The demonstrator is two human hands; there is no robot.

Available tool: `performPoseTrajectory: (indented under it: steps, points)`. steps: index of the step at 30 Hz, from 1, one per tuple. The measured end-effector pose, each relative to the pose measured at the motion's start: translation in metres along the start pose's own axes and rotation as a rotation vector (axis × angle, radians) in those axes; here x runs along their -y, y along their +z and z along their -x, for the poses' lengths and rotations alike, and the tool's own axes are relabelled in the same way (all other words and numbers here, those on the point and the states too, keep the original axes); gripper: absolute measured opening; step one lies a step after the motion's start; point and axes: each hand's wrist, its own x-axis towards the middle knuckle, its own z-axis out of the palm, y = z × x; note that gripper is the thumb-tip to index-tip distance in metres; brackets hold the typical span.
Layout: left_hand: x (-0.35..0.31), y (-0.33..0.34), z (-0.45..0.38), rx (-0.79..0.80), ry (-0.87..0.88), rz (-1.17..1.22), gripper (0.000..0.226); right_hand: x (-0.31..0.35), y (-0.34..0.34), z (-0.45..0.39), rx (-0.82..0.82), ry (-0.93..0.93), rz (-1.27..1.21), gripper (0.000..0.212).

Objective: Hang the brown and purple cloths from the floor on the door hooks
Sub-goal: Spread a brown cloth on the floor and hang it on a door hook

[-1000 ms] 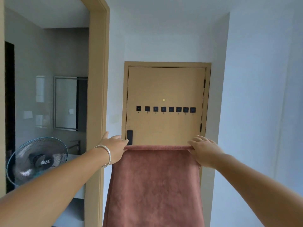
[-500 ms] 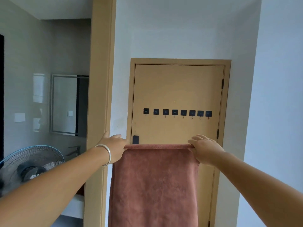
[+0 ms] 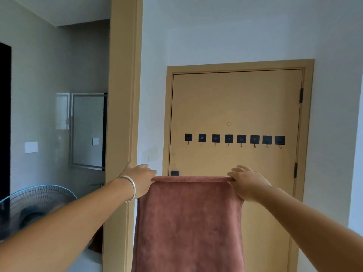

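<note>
The brown cloth [image 3: 188, 222] hangs in the lower middle of the frame, stretched flat between 2 outstretched arms, its top edge level and its length running off the bottom. The left hand [image 3: 140, 180], with a silver bangle [image 3: 130, 188] on the wrist, has its fingers closed over the cloth's upper left corner. The right hand [image 3: 248, 183] grips the upper right corner, fingers curled down over the edge. Behind the cloth, in the right half of the frame, stands a tan door [image 3: 235, 107], closed in its frame. A row of 8 black hooks [image 3: 234, 138] runs across the door above the cloth's top edge, all of them bare. A small brass peephole [image 3: 228, 124] sits above the row. A dark fitting [image 3: 174, 173] at the door's left edge, perhaps a handle plate, is half hidden by the cloth. At lower left a fan [image 3: 33, 205] stands in a side room, below a mirror [image 3: 88, 130].
</note>
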Motion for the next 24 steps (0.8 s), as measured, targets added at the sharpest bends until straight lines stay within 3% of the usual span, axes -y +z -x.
performPoseTrajectory:
  steps: [11, 24]
  points:
    - [-0.012, 0.029, -0.127, 0.016, -0.023, -0.034, 0.032, -0.053, 0.054, -0.118, -0.025, -0.052, -0.065, 0.035]
    - [0.009, 0.1, -0.257, -0.011, 0.009, -0.001, 0.028, -0.068, 0.126, -0.234, -0.029, -0.045, -0.044, 0.033]
